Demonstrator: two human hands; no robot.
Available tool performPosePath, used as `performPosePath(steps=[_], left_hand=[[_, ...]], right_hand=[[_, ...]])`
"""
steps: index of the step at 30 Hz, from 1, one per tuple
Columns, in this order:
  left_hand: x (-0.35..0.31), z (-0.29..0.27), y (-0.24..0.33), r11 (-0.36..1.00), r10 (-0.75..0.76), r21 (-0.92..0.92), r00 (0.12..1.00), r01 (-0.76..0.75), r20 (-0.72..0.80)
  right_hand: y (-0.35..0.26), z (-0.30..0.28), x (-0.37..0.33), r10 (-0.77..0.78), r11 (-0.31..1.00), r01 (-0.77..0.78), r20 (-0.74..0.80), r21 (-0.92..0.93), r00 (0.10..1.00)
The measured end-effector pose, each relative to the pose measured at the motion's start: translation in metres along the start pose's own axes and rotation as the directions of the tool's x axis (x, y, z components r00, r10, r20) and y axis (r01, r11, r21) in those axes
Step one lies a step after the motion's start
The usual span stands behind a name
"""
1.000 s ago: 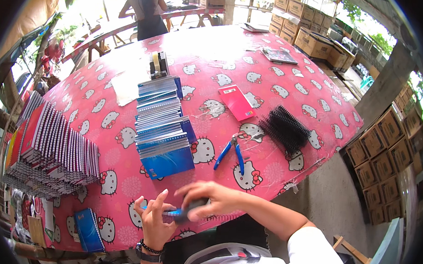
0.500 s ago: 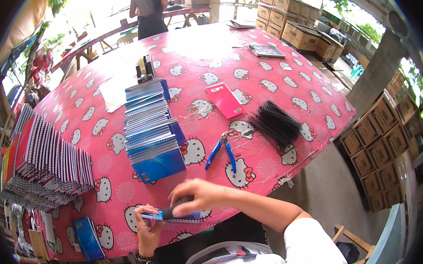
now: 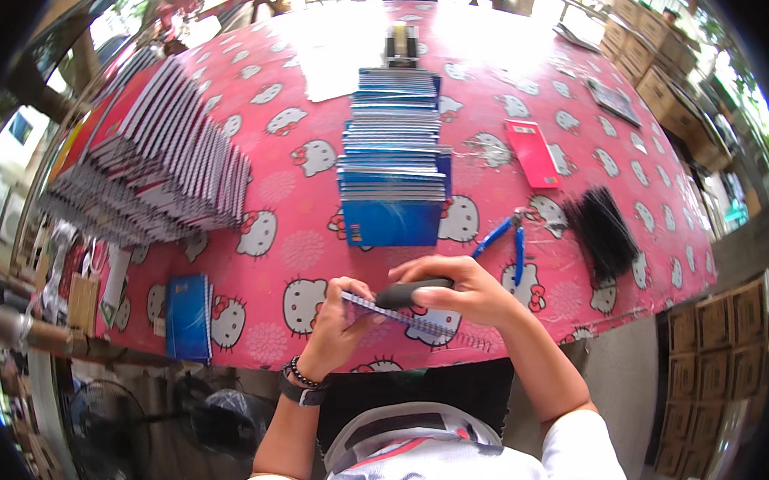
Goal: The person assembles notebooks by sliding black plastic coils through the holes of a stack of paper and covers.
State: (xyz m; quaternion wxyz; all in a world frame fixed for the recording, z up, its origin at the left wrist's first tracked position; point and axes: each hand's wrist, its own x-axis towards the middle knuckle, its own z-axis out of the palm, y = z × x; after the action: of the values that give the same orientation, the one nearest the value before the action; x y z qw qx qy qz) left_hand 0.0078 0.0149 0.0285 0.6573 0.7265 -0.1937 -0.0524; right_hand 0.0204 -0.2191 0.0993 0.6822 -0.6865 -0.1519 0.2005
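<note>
1. A thin spiral notebook (image 3: pixel 380 308) with a white page edge and a dark wire coil is held just inside the middle of the table's near edge; loose coil runs past its right end.
2. The left hand (image 3: pixel 340 318) pinches the notebook's left end between thumb and fingers.
3. The right hand (image 3: pixel 465 289) has its fingers curled around a dark, rounded handheld tool (image 3: pixel 415 293), whose left end is at the notebook's upper side; whether they touch, I cannot tell.
4. Beyond the hands, a long row of blue-covered notebooks (image 3: pixel 392 223) runs toward the far edge, a small multicoloured mark on the nearest cover, too small to read.
5. Right of the row lie blue-handled metal pliers (image 3: pixel 519 248), a flat pink-red booklet (image 3: pixel 535 157) with small illegible print, and, toward the right edge, a bundle of black plastic-looking coils (image 3: pixel 603 234).
6. Toward the left edge stands a big stack of red-covered spiral notebooks (image 3: pixel 156 156); a blue notebook (image 3: pixel 188 318) lies at the near-left corner.
7. A pink table cover (image 3: pixel 270 308) carries a repeated cartoon cat-head print.
8. Brown cartons (image 3: pixel 715 375) with unreadable dark print stand beyond the right edge.
</note>
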Motion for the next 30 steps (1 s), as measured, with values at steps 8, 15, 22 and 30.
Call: performPosePath(steps=[8,15,22,30], left_hand=[[-0.003,0.000,0.009,0.998,0.056,-0.017,0.998,-0.055,0.026],[0.005,0.002,0.030,0.991,0.030,0.128,0.999,-0.027,-0.021],[0.008,0.016,0.063,0.982,-0.002,-0.184,0.983,-0.032,-0.183],[0.000,0.013,0.064,0.954,0.096,-0.254,0.966,-0.157,-0.239]], right_hand=[[0.005,0.012,0.005,-0.144,0.989,0.143,0.024,0.027,0.989],[-0.015,0.002,-0.008,-0.488,0.560,0.237,-0.085,-0.794,0.869],[-0.025,0.042,-0.003,-0.583,0.626,0.359,-0.109,-0.693,0.805],[-0.019,0.054,0.001,-0.519,0.775,0.365,-0.189,-0.517,0.834]])
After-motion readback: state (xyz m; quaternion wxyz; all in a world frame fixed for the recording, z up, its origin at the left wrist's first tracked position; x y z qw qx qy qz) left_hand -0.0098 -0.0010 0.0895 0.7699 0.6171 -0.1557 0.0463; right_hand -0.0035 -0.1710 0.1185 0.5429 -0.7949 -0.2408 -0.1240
